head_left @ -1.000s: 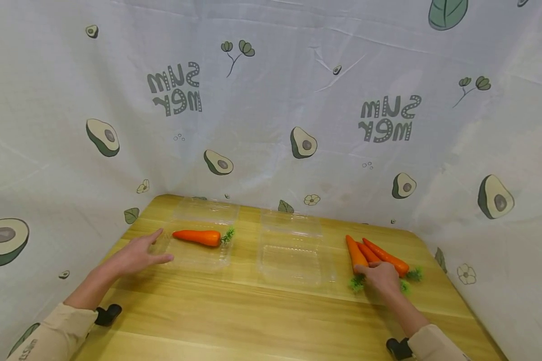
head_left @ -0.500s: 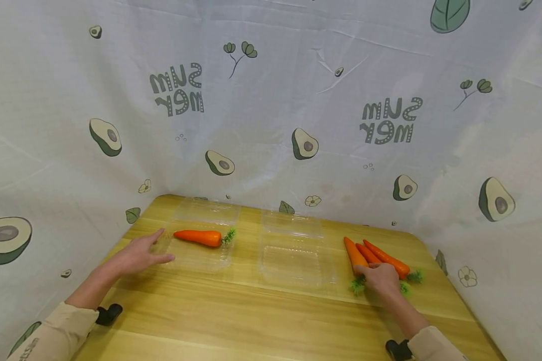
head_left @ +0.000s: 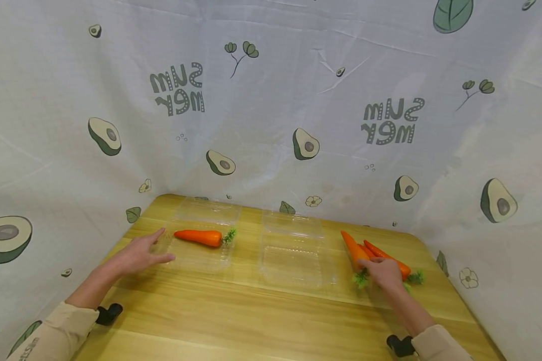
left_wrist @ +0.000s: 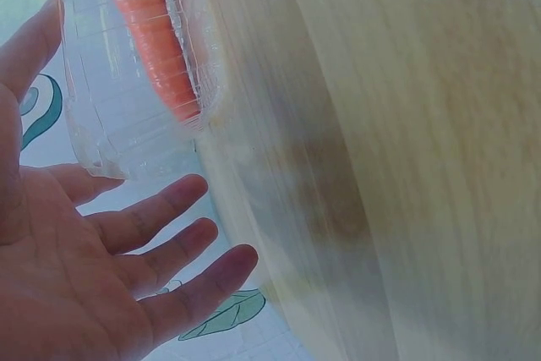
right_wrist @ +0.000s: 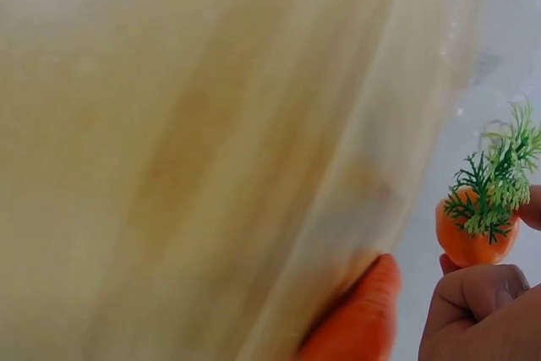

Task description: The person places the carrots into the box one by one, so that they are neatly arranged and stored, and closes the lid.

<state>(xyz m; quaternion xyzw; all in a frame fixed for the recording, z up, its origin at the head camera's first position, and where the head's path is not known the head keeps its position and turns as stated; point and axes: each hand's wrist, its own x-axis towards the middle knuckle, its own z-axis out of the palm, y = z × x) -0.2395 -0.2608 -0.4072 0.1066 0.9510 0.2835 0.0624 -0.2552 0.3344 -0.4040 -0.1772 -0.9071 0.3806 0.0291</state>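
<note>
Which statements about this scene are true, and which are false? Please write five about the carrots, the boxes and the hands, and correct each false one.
1. The right hand holds a carrot. True.
2. The left hand grips a carrot. False: the left hand has spread fingers, with no carrot in them.
3. Another carrot lies in the left box. True.
4. The right box is full of carrots. False: no carrot lies in the right box.
5. In the head view, the green leaves of the boxed carrot are at its end nearer the right box. True.
</note>
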